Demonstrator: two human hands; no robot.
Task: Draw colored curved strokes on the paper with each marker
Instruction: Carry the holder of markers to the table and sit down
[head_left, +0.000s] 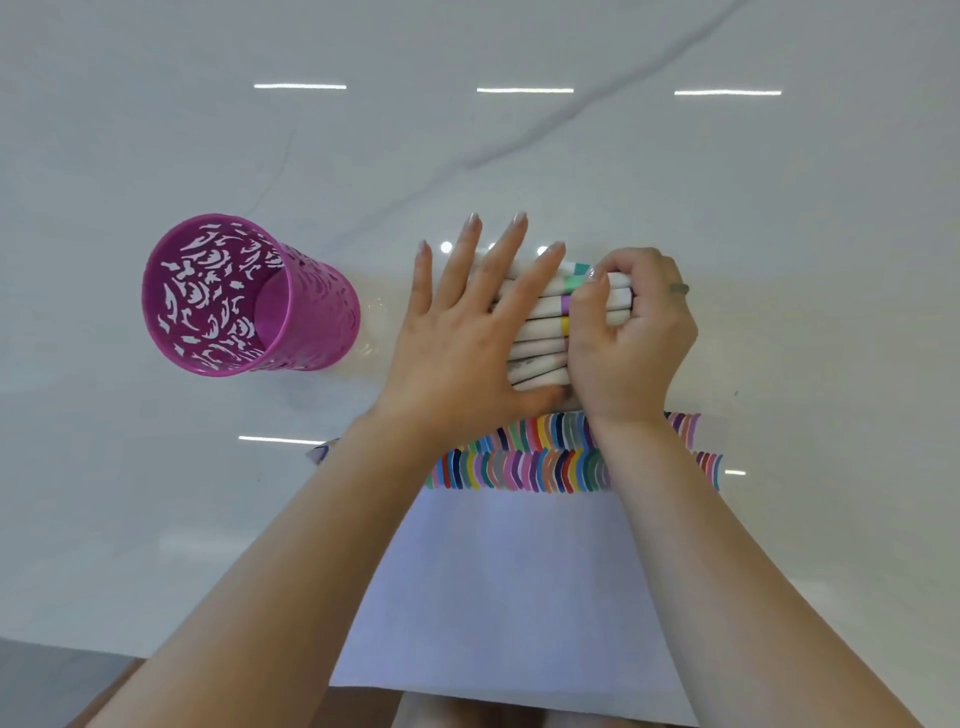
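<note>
A bundle of several white markers (540, 332) with coloured bands lies side by side on the table just beyond the paper (509, 582). My left hand (467, 332) lies flat on the left part of the bundle with straight, spread fingers. My right hand (631, 332) curls over the right ends of the markers and grips them. The white paper carries two rows of short curved strokes (524, 462) in many colours along its far edge; its near part is blank.
A magenta cut-out pen holder (244, 296) stands to the left of the hands, with nothing visible inside. The table (519, 145) is glossy white marble with grey veins. Its near edge runs along the bottom left.
</note>
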